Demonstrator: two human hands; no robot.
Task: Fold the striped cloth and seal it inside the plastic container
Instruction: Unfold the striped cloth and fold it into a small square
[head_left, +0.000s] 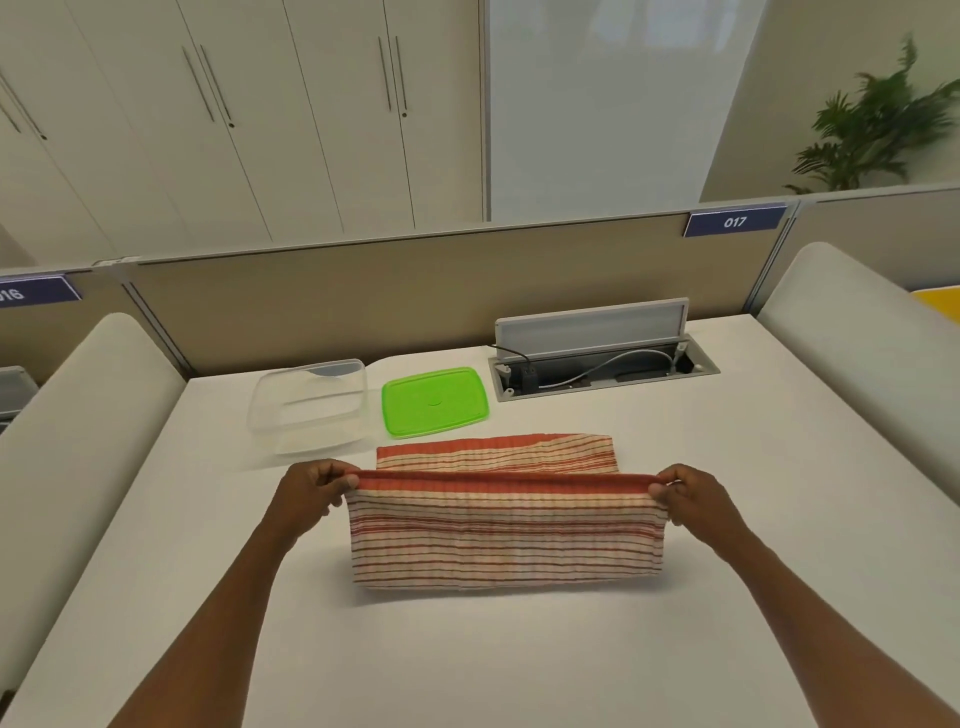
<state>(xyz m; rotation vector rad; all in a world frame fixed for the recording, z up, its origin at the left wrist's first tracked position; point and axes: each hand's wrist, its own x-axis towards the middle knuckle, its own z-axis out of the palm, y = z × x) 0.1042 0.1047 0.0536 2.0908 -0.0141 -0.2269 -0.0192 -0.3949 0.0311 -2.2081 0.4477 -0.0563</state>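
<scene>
Mid-fold: both hands, left (317, 486) and right (685, 491), pinch the striped cloth (506, 530) at counter (519, 665) centre; container (309, 405) and lid (435, 401) wait open at 11 o'clock, unsealed.

office | numbered partition tag (734, 222) | desk cable box (602, 364) | wall cabinets (234, 114)

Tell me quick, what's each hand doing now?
Left hand: closed, pinching the left corner of the red-and-cream striped cloth.
Right hand: closed, pinching the cloth's right corner.
</scene>
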